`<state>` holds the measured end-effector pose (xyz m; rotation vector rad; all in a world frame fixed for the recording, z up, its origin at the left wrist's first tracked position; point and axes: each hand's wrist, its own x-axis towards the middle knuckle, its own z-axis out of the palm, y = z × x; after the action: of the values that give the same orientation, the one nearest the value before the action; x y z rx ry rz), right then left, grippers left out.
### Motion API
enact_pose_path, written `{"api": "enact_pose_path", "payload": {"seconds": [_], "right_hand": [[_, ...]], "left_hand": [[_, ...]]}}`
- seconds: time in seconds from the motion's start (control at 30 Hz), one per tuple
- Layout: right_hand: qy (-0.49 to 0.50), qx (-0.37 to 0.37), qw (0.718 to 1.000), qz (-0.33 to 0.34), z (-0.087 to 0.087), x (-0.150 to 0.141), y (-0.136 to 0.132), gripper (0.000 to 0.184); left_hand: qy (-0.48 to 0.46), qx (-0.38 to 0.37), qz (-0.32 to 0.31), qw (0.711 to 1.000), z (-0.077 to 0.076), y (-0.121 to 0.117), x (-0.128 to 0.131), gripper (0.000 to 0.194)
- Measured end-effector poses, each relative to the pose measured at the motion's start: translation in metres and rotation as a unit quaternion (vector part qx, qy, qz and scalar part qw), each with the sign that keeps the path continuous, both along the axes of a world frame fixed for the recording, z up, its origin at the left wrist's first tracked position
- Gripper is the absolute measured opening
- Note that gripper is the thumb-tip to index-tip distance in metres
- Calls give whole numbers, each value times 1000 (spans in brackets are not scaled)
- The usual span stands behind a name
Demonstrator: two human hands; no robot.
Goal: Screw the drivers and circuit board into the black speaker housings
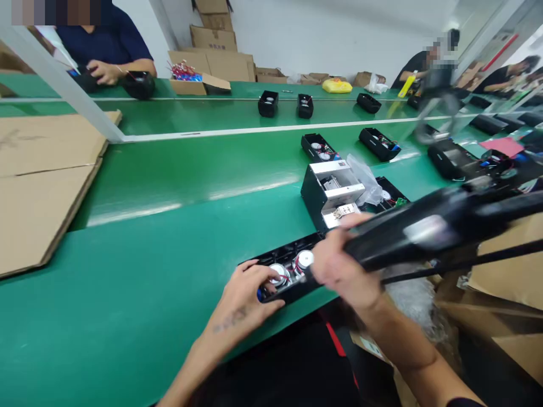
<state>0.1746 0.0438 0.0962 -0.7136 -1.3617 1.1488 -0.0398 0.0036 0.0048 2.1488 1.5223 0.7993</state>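
A long black speaker housing (pixel 292 257) lies on the green belt near its front edge, with round silver drivers (pixel 303 260) showing inside. My left hand (pixel 246 297) rests on its left end, fingers curled over the rim and pinching something small there. My right hand (pixel 339 265) is closed round the handle of a black power screwdriver (pixel 428 229), which stretches away to the right, blurred by motion. Its tip is hidden behind my hand, above the housing.
A black-and-white parts box (pixel 333 192) and a plastic bag (pixel 365 181) sit just behind the housing. More black housings (pixel 377 143) lie along the belt. Flat cardboard (pixel 38 181) covers the left. Other people work at the far side and right. Cartons (pixel 509 271) stand at my right.
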Motion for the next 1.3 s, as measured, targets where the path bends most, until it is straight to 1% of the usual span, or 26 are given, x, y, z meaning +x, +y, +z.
{"api": "enact_pose_path", "payload": {"seconds": [0.03,0.07,0.1,0.13,0.17,0.23,0.3,0.37,0.43,0.47,0.53,0.57,0.6,0.63,0.67,0.7,0.73,0.77,0.83,0.9,0.97,1.03,1.1,1.13,1.2,1.3], "right_hand": [[50,20,998,-44,8,9,8,31],[104,39,988,-104,13,20,16,29],[146,52,973,-171,15,31,24,31],[161,56,959,-226,14,42,32,32],[155,53,951,-264,9,52,39,34],[112,32,950,-291,-12,68,51,36],[63,3,955,-289,-40,77,59,37],[20,-19,959,-282,-65,81,63,37],[-13,-25,962,-273,-82,81,63,35],[-26,-24,963,-267,-86,80,62,34],[-51,-23,967,-248,-87,78,60,31],[-64,-24,969,-237,-86,77,58,28],[-74,-28,971,-226,-83,76,57,25],[-79,-33,972,-217,-81,75,56,23],[-78,-39,973,-212,-80,74,55,23],[-71,-43,974,-210,-79,73,55,24],[-61,-46,974,-211,-79,72,56,26],[-51,-49,975,-212,-80,72,57,28],[-36,-57,974,-216,-82,71,60,32],[-30,-64,973,-221,-84,71,62,33],[-28,-69,972,-225,-84,70,64,33],[-27,-71,972,-224,-84,69,64,33],[-31,-72,972,-220,-83,68,62,35],[-36,-72,972,-219,-82,68,61,35],[-57,-71,972,-217,-83,67,58,35],[-97,-64,970,-213,-85,67,54,35]], "left_hand": [[-14,-66,-1,998,8,11,-9,27],[-31,-144,-2,989,17,21,-16,31],[-48,-219,-3,975,25,31,-23,34],[-62,-281,-5,958,33,40,-29,36],[-70,-319,-9,945,39,48,-33,38],[-69,-334,-19,940,46,60,-38,39],[-70,-341,-21,937,48,66,-40,39],[-70,-342,-21,937,48,69,-40,39],[-68,-335,-23,940,48,69,-39,38],[-65,-328,-24,942,47,67,-39,38],[-61,-311,-26,948,42,57,-39,37],[-58,-291,-25,955,38,49,-39,34],[-50,-253,-28,966,33,39,-40,30],[-35,-202,-33,978,27,28,-42,25],[-10,-116,-46,992,21,15,-43,19],[27,-29,-67,997,16,3,-45,13],[59,50,-83,994,11,-10,-46,10],[82,110,-92,986,9,-21,-45,10],[108,171,-94,975,9,-38,-39,13],[124,192,-86,970,12,-48,-23,16],[146,204,-63,966,12,-49,-2,20],[177,204,-39,962,8,-45,17,32],[213,201,-48,955,2,-39,29,42],[231,199,-62,950,-1,-36,31,41],[260,196,-90,941,-6,-32,30,31],[275,190,-107,936,-10,-30,24,18]]}}
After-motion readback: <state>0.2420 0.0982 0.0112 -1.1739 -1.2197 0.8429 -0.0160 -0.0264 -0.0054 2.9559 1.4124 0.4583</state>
